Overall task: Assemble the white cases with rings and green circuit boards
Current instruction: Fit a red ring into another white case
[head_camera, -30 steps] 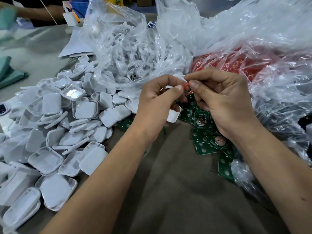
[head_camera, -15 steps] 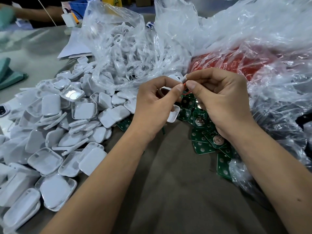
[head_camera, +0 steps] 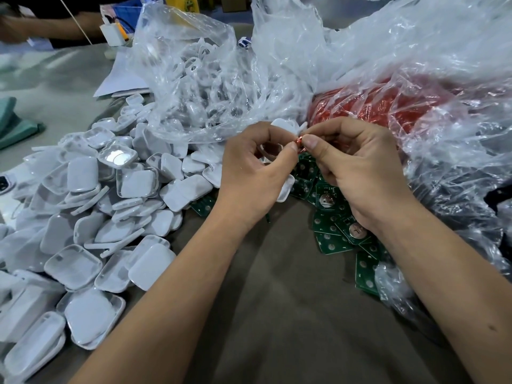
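Observation:
My left hand (head_camera: 255,173) grips a white case (head_camera: 285,189), whose lower edge shows below the palm. My right hand (head_camera: 357,167) pinches a small red ring (head_camera: 299,141) between thumb and forefinger, right at my left thumb tip. Both hands meet above a spread of green circuit boards (head_camera: 332,217) lying on the grey cloth. A large heap of white case halves (head_camera: 110,206) covers the left side of the table. How the ring sits on the case is hidden by my fingers.
A clear plastic bag of white rings (head_camera: 199,87) stands behind the heap. A second clear bag holding red rings (head_camera: 388,109) fills the right side. Bare grey cloth (head_camera: 291,314) lies between my forearms. Another person's arm (head_camera: 41,26) is at the far left.
Both hands stay together at the same spot; my right fingers have shifted slightly on the red ring against the left thumb.

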A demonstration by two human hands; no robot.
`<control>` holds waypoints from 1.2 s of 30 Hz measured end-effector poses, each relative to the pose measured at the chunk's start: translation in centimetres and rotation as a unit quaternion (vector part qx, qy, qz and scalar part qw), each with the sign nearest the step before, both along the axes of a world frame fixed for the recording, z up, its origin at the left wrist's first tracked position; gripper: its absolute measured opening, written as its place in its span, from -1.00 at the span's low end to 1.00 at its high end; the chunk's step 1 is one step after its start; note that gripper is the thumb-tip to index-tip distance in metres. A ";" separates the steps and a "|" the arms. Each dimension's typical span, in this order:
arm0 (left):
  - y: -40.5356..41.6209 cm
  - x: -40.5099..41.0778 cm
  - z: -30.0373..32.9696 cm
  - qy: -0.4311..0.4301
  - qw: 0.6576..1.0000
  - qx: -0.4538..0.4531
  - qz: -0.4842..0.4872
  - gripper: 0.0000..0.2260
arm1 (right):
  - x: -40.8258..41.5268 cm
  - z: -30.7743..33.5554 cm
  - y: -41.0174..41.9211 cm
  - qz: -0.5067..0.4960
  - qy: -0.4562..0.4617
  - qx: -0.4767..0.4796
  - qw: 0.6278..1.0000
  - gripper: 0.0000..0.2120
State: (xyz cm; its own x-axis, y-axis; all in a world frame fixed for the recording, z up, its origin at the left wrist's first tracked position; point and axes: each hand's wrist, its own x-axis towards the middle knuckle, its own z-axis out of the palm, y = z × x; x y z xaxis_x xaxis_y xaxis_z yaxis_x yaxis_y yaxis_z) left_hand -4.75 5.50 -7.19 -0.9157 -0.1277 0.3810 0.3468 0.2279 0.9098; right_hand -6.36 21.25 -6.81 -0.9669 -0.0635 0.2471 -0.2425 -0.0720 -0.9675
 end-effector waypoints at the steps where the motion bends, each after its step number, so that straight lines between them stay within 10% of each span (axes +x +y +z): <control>1: 0.0 0.0 0.0 -0.002 1.000 -0.001 0.000 -0.94 | 0.1 0.1 0.0 0.000 -0.001 0.000 1.000 -0.96; 18: 0.0 -0.3 -0.2 0.033 0.998 -0.032 0.031 -0.90 | 0.0 1.2 1.0 0.179 -0.207 -0.102 0.957 -0.82; 36: 0.2 0.0 0.1 -0.016 1.000 0.011 -0.003 -0.63 | -0.1 1.1 1.0 0.043 -0.168 -0.085 0.981 -0.89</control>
State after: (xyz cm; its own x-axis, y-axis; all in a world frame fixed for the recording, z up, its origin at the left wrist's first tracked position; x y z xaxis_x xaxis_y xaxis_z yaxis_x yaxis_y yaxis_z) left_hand -4.77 5.66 -7.13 -0.9282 -0.1292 0.3490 0.3191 0.2064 0.9250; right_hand -6.46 22.26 -5.70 -0.9884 -0.1343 -0.0708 0.1024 -0.2459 -0.9639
